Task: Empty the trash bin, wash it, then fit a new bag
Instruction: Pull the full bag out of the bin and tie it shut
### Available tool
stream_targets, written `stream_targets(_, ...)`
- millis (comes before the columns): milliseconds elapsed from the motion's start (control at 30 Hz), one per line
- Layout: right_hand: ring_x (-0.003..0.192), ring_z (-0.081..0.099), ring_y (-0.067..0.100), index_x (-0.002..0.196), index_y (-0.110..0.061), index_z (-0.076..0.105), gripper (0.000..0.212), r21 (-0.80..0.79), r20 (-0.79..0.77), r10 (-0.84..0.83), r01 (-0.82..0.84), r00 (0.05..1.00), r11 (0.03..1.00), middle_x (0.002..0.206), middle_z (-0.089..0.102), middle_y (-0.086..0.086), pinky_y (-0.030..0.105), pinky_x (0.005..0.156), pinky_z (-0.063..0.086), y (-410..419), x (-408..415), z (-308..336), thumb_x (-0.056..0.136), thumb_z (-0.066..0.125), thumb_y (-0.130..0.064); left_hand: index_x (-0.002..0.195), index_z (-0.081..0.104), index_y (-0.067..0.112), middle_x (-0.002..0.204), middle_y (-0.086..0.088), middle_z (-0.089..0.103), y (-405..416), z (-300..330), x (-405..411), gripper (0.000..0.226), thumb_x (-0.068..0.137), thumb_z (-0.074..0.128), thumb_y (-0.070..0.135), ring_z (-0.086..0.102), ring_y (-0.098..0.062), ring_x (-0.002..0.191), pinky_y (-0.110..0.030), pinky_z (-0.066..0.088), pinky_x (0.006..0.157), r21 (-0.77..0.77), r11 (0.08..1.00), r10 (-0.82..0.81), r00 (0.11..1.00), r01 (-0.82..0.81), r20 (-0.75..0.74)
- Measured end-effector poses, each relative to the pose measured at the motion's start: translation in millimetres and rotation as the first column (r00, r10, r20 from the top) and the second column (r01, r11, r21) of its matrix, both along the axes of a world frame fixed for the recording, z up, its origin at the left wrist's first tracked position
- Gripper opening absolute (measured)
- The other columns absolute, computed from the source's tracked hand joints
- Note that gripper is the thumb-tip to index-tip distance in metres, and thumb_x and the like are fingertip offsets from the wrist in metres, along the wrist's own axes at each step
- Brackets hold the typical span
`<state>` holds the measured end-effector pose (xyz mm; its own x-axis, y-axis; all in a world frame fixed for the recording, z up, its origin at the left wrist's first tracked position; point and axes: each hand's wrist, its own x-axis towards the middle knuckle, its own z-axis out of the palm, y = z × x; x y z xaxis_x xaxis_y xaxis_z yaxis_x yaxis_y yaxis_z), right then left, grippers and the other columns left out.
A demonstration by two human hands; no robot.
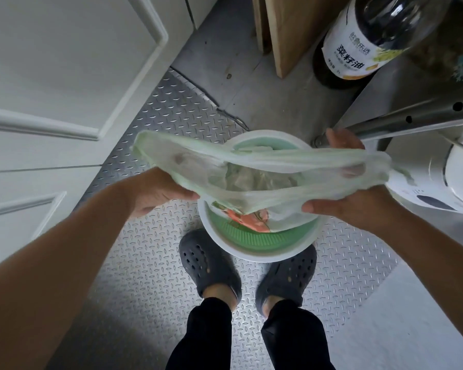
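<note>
In the head view, a thin, translucent pale-green plastic bag [251,166] is held stretched wide between both hands, directly above a round bin with a white rim and green ribbed wall [259,244] that stands on a silver diamond-plate metal floor [150,276]. The left hand [158,190] is seen at the bag's left end, its fingers tucked inside the film and showing faintly through it, with the thumb pressed along the outside, so the edge is gripped. The right hand [358,206] is closed on the right end in the same way: fingers are wrapped inside the bunched film and the thumb lies along the lower edge. Crumpled pale waste is visible through the bag's open mouth, and a piece of orange and white printed packaging [249,218] is seen low in the bag, just inside the bin's rim. The bag's lower part hangs within the bin. Two dark grey perforated clogs [209,265] are planted just behind the bin, below black trouser legs. A white panelled cabinet door [64,76] fills the left side. A dark glass bottle with a white and yellow label [358,49] is set on the grey floor beyond, beside a leaning wooden board [286,30]. A steel tube with holes [412,118] crosses at the right, above a white rounded appliance [444,177].
</note>
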<state>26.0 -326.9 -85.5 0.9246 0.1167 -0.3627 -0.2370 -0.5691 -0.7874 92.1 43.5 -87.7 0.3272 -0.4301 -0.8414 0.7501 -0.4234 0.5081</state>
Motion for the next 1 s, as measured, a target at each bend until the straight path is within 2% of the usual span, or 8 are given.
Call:
stream_targets(167,0.146,0.023,0.018,0.15,-0.011,0.032,0.103,-0.036,0.18,0.041,-0.036,0.983,0.999,0.154,0.025,0.013,0.027,0.121,0.02,27.9,21.2,11.4,0.072,0.065,-0.069,0.125,0.061,0.025,0.128,-0.001,0.069,-4.5,0.3,14.4,0.078,0.056,0.092,0.043,0.061,-0.017,0.123,-0.044,0.035,0.113,-0.089,0.973,0.217,0.975,-0.213,0.039)
stream_targets(367,0.133,0.046,0.002,0.128,-0.038,0.059,0.044,0.192,-0.013,-0.259,0.257,0.966,0.947,0.144,0.052,-0.011,0.019,0.108,0.038,68.9,24.7,19.2,0.097,0.036,-0.057,0.134,0.057,0.039,0.133,0.003,0.066,-30.6,-24.6,9.8,0.045,0.09,0.06,0.047,0.06,-0.019,0.125,-0.047,0.039,0.113,-0.1,0.85,0.523,0.852,-0.518,0.027)
stream_targets(433,0.119,0.061,0.008,0.114,-0.03,0.071,0.05,0.405,-0.287,-0.385,0.476,0.877,0.781,0.124,0.069,-0.008,0.027,0.099,0.048,80.0,23.8,21.3,0.095,0.038,-0.061,0.135,0.058,0.023,0.13,-0.005,0.067,-33.6,-31.6,7.6,0.042,0.097,0.056,0.041,0.063,-0.024,0.121,-0.051,0.043,0.109,-0.113,0.723,0.682,0.73,-0.682,-0.045)
stream_targets(533,0.102,0.07,0.031,0.08,-0.008,0.073,0.053,0.617,-0.595,-0.373,0.702,0.712,0.355,0.09,0.076,0.014,0.041,0.094,0.054,94.5,26.2,23.2,0.1,0.04,-0.045,0.136,0.054,0.008,0.129,-0.013,0.067,-36.5,-38.6,2.2,0.047,0.098,0.057,0.036,0.066,-0.031,0.116,-0.056,0.046,0.104,-0.013,0.514,0.847,0.509,-0.858,-0.153)
stream_targets(667,0.043,0.042,0.016,0.053,-0.016,0.048,0.054,0.563,-0.734,-0.38,0.817,0.563,0.125,0.042,0.04,-0.001,0.039,0.076,0.059,104.9,23.5,19.0,0.099,0.044,-0.045,0.136,0.056,0.007,0.131,-0.014,0.066,-44.8,-37.5,-9.2,0.044,0.102,0.049,0.035,0.065,-0.033,0.117,-0.052,0.056,0.086,0.092,0.421,0.886,0.387,-0.902,-0.256)
stream_targets(767,0.039,0.028,0.013,0.051,-0.021,0.042,0.056,0.411,-0.684,-0.496,0.844,0.535,0.343,0.043,0.029,-0.005,0.028,0.049,0.044,107.1,22.7,14.2,0.09,0.052,-0.06,0.124,0.064,0.005,0.121,-0.013,0.071,-49.4,-30.3,-10.5,0.037,0.101,0.052,0.032,0.067,-0.032,0.112,-0.051,0.055,0.087,0.109,0.466,0.88,0.447,-0.878,-0.163)
stream_targets(867,0.041,0.028,0.011,0.06,-0.019,0.056,0.065,0.352,-0.554,-0.445,0.683,0.703,0.64,0.046,0.03,-0.008,0.021,0.043,0.028,108.1,30.1,11.1,0.07,0.05,-0.083,0.098,0.072,0.013,0.097,-0.007,0.078,-55.7,-15.8,-4.6,0.024,0.09,0.064,0.034,0.074,-0.024,0.096,-0.038,0.059,0.081,0.099,0.583,0.785,0.591,-0.806,0.188)
stream_targets(1000,0.048,0.031,0.01,0.075,-0.01,0.069,0.047,0.397,-0.596,-0.428,0.713,0.679,0.579,0.056,0.035,-0.002,0.023,0.044,0.025,103.0,48.8,11.6,0.078,0.044,-0.049,0.081,0.077,0.027,0.088,-0.005,0.079,-78.7,11.4,-3.3,0.021,0.089,0.06,0.038,0.075,-0.022,0.087,-0.032,0.06,0.074,-0.039,0.724,0.656,0.669,-0.689,0.35)
